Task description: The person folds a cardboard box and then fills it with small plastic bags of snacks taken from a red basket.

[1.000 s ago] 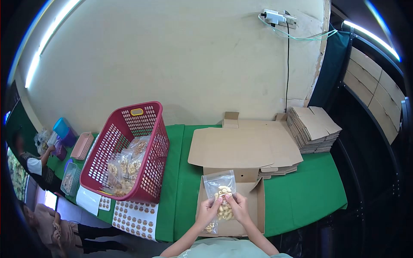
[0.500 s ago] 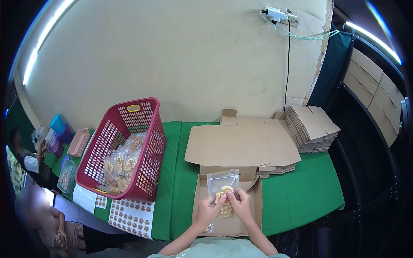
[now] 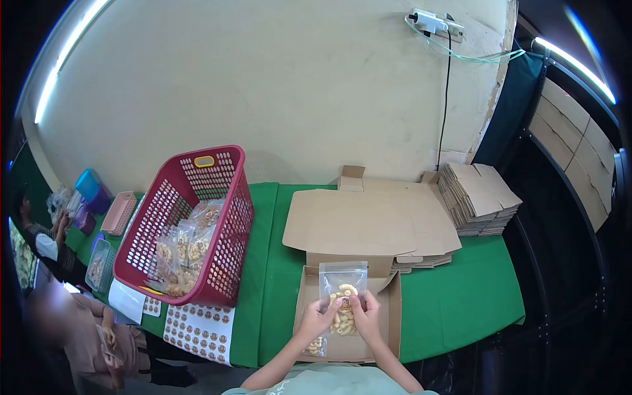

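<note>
A clear pouch held above an open carton, described from near to far. At the near edge, the pale green shirt (image 3: 342, 380) bears white marks too incomplete to read. Just beyond, a second pouch (image 3: 315, 347) lies in the near left corner of the open carton (image 3: 343, 347), partly hidden by the left arm. Over the carton, the left hand (image 3: 317, 321) and right hand (image 3: 368, 319) each pinch one side of the clear pouch (image 3: 343, 291), thumbs pressed to its front; the fingers behind are largely hidden. The pouch is probably light, its film soft and slippery, and its pale curled pieces likely brittle under a hard squeeze. The side edges, or the flat unfilled strip at the far end, should offer the safest grip. Between the thumbs sits a small brownish label (image 3: 345, 305); its wording is illegible. To the left, a sticker sheet (image 3: 197, 332) on the table (image 3: 434, 322) carries rows of round brown motifs, likewise unreadable. Farther left, a red basket (image 3: 228, 257) contains more bagged pieces (image 3: 191, 250). Beyond the carton lie flattened cardboard (image 3: 368, 220) and, at far right, a folded stack (image 3: 480, 201); no lettering can be made out on either.
</note>
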A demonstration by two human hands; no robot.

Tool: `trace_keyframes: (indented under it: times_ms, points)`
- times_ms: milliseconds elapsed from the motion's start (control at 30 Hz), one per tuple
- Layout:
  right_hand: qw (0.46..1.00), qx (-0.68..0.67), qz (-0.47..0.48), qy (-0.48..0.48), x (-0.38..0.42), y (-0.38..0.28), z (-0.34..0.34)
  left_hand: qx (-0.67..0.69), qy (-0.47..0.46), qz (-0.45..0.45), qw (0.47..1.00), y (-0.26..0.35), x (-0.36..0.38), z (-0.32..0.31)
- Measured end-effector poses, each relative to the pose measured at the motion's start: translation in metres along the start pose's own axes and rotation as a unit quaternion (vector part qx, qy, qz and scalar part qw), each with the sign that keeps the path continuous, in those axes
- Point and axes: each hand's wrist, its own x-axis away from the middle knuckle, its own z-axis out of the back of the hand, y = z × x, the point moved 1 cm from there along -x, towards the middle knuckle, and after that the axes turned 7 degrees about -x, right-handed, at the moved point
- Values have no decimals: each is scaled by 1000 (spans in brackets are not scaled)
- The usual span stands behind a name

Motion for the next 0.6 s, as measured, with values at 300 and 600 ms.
trace_keyframes:
  times_ms: [300,600]
  points:
    - [994,-109,3,24,2,-18,-13,-72,-14,-38,997,16,1,5]
    - [976,-205,-71,-16,-7,-20,-9,-49,-61,-35,996,3,-11,10]
